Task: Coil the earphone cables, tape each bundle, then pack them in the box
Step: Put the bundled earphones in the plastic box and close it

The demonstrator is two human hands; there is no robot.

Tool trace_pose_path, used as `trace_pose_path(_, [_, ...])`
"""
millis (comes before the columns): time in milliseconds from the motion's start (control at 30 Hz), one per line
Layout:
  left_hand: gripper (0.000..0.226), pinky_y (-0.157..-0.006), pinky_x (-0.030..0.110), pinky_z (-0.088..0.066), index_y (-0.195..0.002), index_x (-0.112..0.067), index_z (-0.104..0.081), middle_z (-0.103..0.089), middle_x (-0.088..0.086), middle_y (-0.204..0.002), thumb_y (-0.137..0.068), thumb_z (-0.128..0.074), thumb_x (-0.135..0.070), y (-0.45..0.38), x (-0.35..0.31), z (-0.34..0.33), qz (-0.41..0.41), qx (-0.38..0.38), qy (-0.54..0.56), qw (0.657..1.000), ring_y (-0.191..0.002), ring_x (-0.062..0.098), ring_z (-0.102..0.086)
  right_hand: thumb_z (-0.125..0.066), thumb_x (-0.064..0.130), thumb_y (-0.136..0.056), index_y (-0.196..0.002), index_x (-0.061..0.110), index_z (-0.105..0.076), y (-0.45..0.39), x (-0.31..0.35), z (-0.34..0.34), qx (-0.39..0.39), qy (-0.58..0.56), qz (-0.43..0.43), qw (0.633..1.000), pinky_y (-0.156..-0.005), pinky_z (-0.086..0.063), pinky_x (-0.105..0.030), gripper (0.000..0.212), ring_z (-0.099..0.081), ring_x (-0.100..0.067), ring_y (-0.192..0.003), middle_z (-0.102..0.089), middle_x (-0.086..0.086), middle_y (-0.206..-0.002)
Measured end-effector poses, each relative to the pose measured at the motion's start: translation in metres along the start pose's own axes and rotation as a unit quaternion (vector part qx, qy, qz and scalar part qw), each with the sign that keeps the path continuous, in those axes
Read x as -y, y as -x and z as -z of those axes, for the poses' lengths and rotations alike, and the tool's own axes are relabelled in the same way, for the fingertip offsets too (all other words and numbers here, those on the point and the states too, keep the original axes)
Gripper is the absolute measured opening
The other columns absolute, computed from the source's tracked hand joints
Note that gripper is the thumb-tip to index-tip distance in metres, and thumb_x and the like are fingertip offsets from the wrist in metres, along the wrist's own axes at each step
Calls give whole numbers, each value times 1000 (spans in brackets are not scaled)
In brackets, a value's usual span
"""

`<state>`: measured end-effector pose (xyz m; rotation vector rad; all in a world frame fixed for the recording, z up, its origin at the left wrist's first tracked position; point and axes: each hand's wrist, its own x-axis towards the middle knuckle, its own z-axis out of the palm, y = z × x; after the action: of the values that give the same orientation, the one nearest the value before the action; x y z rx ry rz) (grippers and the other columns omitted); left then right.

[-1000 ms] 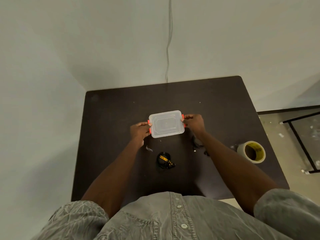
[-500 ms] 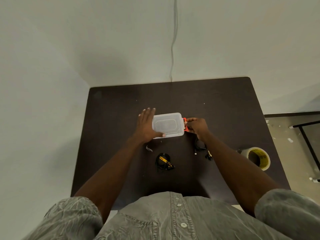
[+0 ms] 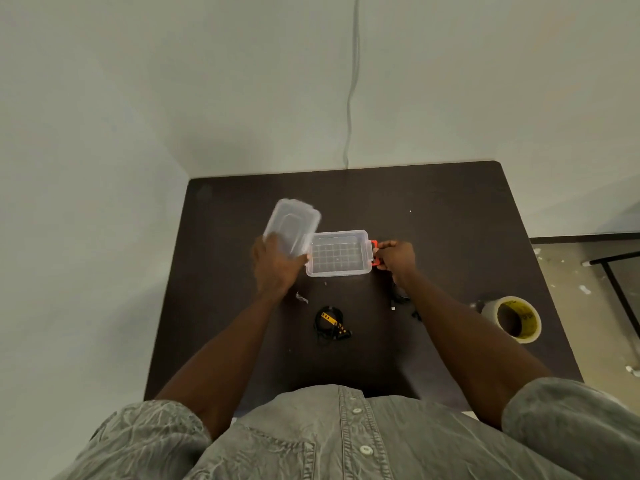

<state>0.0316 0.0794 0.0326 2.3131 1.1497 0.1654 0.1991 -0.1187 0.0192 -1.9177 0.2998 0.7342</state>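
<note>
The left hand (image 3: 275, 268) grips the clear lid (image 3: 292, 226), tilted up just beyond its knuckles. Beside that hand's thumb side sits the open box (image 3: 338, 253), whose orange latch (image 3: 374, 252) the right hand (image 3: 396, 259) pinches. A taped earphone bundle (image 3: 329, 323) lies nearer the person, between the forearms; the other bundle (image 3: 398, 297) shows partly under the right wrist.

Dark brown table (image 3: 433, 202) against pale walls (image 3: 173, 81); grey cable (image 3: 351, 98) at 12 o'clock; speckled floor (image 3: 561, 268) at 3 o'clock.
</note>
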Motion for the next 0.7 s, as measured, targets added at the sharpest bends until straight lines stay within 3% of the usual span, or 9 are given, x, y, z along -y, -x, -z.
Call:
trace_pose_path(100, [97, -102, 53, -35, -134, -12, -36, -41, 19, -138, -63, -72, -67, 13, 12, -2, 208, 5, -38, 977, -130, 38, -36, -68, 0, -82, -97, 6, -68, 5, -4, 0, -12, 1, 12, 1000, -68, -59, -33, 15, -69, -24, -83, -70, -13, -97])
trace_pose_path(200, [107, -106, 54, -32, -142, -8, -28, -32, 22, -147, -64, -74, -66, 21, 27, -5, 240, 60, -27, 968, -136, 38, -29, -68, 8, -83, -108, 2, -66, 16, -9, 1, -54, 51, 40, 996, -85, -57, -41, 26, -67, -26, -94, -69, -11, -100])
trace_pose_path(267, [110, -109, 56, -28, -146, -8, -23, -22, 22, -153, -67, -71, -67, 25, 30, -8, 247, 67, -1, 967, -141, 39, -21, -63, 7, -86, -98, -2, -66, 27, -11, 3, -91, 100, 79, 988, -81, -53, -37, 16, -65, -29, -93, -69, -12, -96])
trace_pose_path(333, [95, -110, 56, -28, -144, -8, -28, -22, 21, -153, -77, -65, -63, 35, 29, -9, 207, 18, -14, 978, -141, 40, -22, -58, 5, -87, -93, 1, -66, 39, -17, 6, -111, 129, 136, 976, -74, -47, -30, 10, -63, -28, -90, -69, -11, -94])
trace_pose_path(400, [56, -102, 51, -39, -126, -8, -49, -47, 17, -133, -87, -59, -47, 47, 27, -12, 75, -19, 9, 997, -126, 36, -42, -54, 3, -88, -94, 7, -68, 51, -25, 11, -117, 143, 180, 966, -75, -40, -25, 17, -61, -20, -88, -68, -7, -96])
trace_pose_path(467, [24, -86, 41, -46, -99, -11, -59, -57, 8, -102, -90, -58, -33, 65, 23, -19, -50, 46, 56, 996, -103, 31, -55, -52, 4, -87, -95, 9, -69, 58, -36, 19, -143, 144, 187, 961, -76, -38, -24, 19, -58, -17, -88, -67, -6, -99])
trace_pose_path(567, [26, -87, 36, -45, -107, -10, -64, -57, 7, -107, -86, -65, -25, 86, 14, -36, -128, 163, 11, 978, -103, 27, -54, -54, 7, -87, -93, 9, -68, 55, -55, 40, -197, 144, 151, 958, -78, -43, -29, 15, -59, -24, -92, -64, -10, -104])
trace_pose_path(633, [37, -95, 38, -44, -118, -9, -61, -55, 9, -120, -86, -66, -26, 92, 8, -46, -130, 193, -30, 972, -111, 28, -52, -59, 14, -85, -88, 8, -65, 49, -66, 54, -201, 188, 128, 953, -80, -46, -36, 9, -60, -34, -95, -64, -14, -100])
trace_pose_path(700, [33, -96, 40, -45, -117, -9, -61, -54, 10, -122, -87, -64, -25, 94, 5, -51, -120, 200, -57, 971, -111, 29, -53, -64, 24, -85, -86, 5, -63, 43, -74, 60, -169, 255, 97, 947, -79, -48, -40, 19, -60, -39, -95, -64, -19, -99])
